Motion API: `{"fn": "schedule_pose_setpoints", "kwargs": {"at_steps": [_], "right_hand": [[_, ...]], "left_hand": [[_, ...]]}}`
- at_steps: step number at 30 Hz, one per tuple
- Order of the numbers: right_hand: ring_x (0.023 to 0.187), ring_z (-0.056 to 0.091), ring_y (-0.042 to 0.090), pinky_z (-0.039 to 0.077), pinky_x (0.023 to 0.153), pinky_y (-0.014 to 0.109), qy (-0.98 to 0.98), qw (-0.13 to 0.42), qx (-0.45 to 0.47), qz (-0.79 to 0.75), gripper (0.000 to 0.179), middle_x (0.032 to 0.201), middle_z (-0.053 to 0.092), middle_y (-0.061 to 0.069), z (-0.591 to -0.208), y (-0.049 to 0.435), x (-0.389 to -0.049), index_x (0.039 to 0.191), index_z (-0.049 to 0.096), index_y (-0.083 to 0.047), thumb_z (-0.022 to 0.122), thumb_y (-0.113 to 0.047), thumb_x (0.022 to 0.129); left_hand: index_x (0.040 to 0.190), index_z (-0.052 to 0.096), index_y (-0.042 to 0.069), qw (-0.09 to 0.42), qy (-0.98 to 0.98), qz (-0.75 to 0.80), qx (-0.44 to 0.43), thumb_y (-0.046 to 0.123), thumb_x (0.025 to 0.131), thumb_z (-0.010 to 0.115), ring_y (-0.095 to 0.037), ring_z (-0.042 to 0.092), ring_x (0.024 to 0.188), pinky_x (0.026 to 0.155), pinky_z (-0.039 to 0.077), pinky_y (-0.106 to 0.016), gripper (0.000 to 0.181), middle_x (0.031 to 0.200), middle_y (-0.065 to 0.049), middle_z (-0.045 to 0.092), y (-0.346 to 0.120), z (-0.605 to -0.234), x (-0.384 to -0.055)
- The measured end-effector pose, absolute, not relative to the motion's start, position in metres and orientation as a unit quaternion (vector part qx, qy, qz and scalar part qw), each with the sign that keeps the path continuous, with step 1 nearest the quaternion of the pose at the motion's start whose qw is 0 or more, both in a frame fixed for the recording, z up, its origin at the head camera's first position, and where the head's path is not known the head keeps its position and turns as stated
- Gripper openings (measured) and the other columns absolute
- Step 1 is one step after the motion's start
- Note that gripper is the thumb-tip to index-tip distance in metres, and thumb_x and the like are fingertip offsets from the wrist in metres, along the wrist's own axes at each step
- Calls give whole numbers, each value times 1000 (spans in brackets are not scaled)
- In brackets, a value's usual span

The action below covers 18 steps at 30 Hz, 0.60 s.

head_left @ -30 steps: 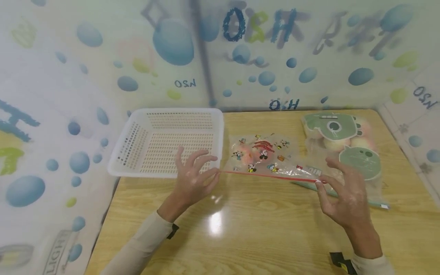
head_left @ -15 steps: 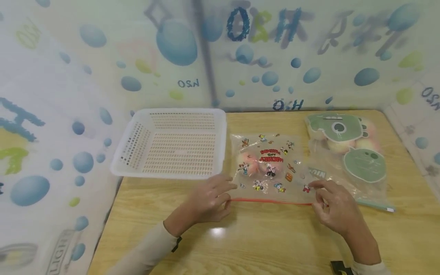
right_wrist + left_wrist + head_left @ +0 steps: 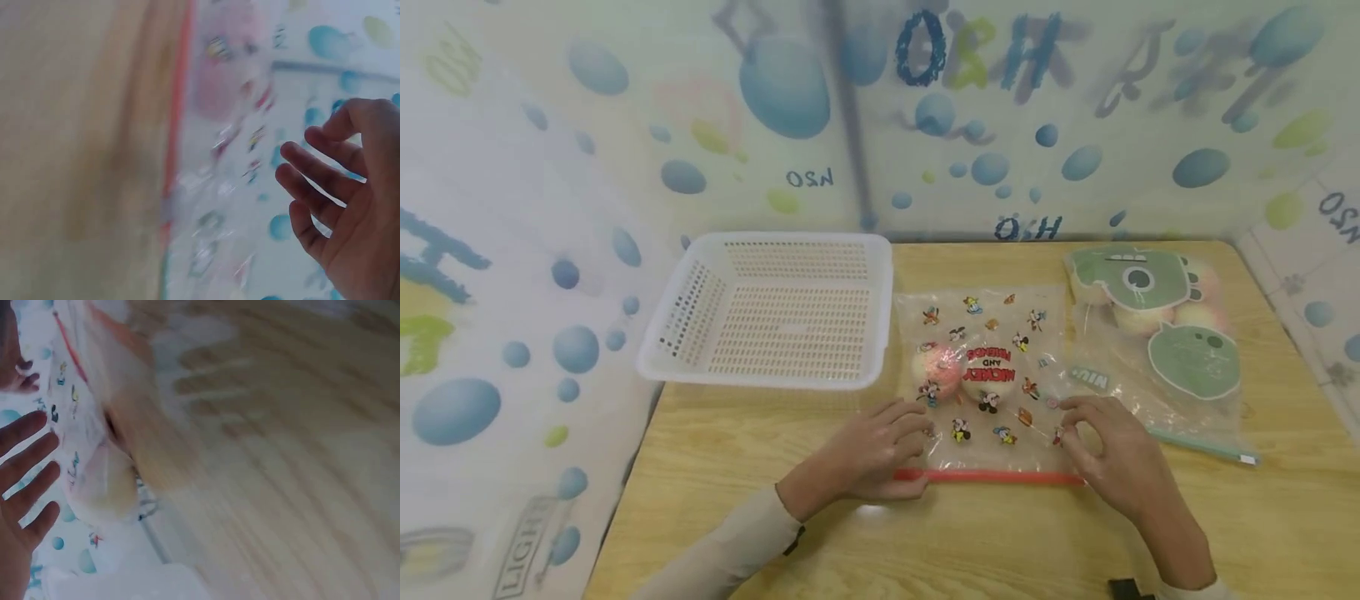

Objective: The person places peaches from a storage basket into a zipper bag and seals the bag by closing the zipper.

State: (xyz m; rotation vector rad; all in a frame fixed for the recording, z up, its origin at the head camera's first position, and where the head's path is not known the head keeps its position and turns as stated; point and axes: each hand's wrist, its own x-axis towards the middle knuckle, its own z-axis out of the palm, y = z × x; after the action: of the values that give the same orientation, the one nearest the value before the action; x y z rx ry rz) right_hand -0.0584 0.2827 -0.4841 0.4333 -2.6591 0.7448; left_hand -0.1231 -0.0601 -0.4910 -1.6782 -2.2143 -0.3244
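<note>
A clear zip bag (image 3: 985, 450) with cartoon prints and a red zip strip (image 3: 1000, 477) lies flat before me. Inside it are pinkish-yellow round fruits (image 3: 937, 368) that look like peaches. My left hand (image 3: 880, 450) rests at the bag's near left corner, its thumb below the strip and its fingers over the film. At the right edge is my right hand (image 3: 1112, 446), fingers loosely bent and fingertips right at the film. In the right wrist view those fingers (image 3: 319, 175) are spread with nothing between them. The left wrist view shows straight, parted fingers (image 3: 31, 456).
To the left stands a white perforated plastic basket (image 3: 760, 382). Behind my right hand, a second clear bag (image 3: 1195, 358) with green monster prints and a teal zip strip holds several similar fruits. A bubble-printed wall covering (image 3: 955, 200) borders the wooden table (image 3: 760, 442).
The bag has been lowered and drawn nearer, so it now lies flat with its strip closer to me. My right hand has let go of the strip's end; both hands have loosened.
</note>
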Motion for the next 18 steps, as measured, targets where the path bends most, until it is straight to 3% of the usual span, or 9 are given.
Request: {"fn": "schedule_pose_setpoints", "kwargs": {"at_steps": [2, 4, 6, 8, 13, 18], "right_hand": [[93, 64, 16, 49, 85, 29, -933, 151, 144, 292, 13, 99, 69, -5, -474, 269, -59, 90, 69, -15, 67, -4, 85], [84, 62, 10, 50, 75, 26, -931, 122, 166, 301, 14, 94, 68, -10, -469, 253, -63, 95, 72, -14, 68, -4, 87], [76, 59, 6, 52, 66, 31, -936, 82, 186, 286, 12, 89, 66, -12, -470, 239, -70, 97, 72, -16, 70, -8, 89], [74, 59, 7, 53, 64, 33, -941, 58, 205, 263, 10, 89, 66, -12, -476, 229, -76, 98, 74, -16, 71, -11, 90], [94, 68, 26, 56, 83, 45, -950, 83, 221, 206, 23, 106, 72, 6, -490, 223, -87, 110, 74, -6, 71, -15, 89], [116, 61, 37, 49, 98, 54, -946, 107, 227, 205, 32, 124, 67, 16, -496, 225, -97, 119, 71, -1, 67, -14, 89]], "left_hand": [[88, 73, 15, 196, -774, -107, -592, 39, 88, 69, -22, 64, 109, 99, 49, -34, 24, 112, -4, 71, -50, -488, -122], [90, 73, 14, 205, -777, -99, -587, 32, 89, 70, -19, 64, 97, 89, 52, -29, 18, 107, -3, 71, -40, -487, -121], [92, 71, 14, 204, -786, -85, -577, 29, 89, 70, -17, 63, 92, 82, 52, -27, 16, 105, -2, 70, -31, -492, -121], [97, 70, 14, 193, -799, -63, -566, 29, 89, 68, -18, 62, 92, 80, 51, -27, 17, 106, -3, 69, -24, -499, -120], [105, 70, 15, 183, -823, 3, -538, 32, 91, 60, -23, 62, 101, 86, 53, -33, 24, 114, -7, 68, -16, -507, -121], [117, 68, 13, 160, -843, 25, -514, 35, 92, 59, -27, 58, 116, 99, 48, -39, 34, 128, -11, 63, -15, -509, -133]]}}
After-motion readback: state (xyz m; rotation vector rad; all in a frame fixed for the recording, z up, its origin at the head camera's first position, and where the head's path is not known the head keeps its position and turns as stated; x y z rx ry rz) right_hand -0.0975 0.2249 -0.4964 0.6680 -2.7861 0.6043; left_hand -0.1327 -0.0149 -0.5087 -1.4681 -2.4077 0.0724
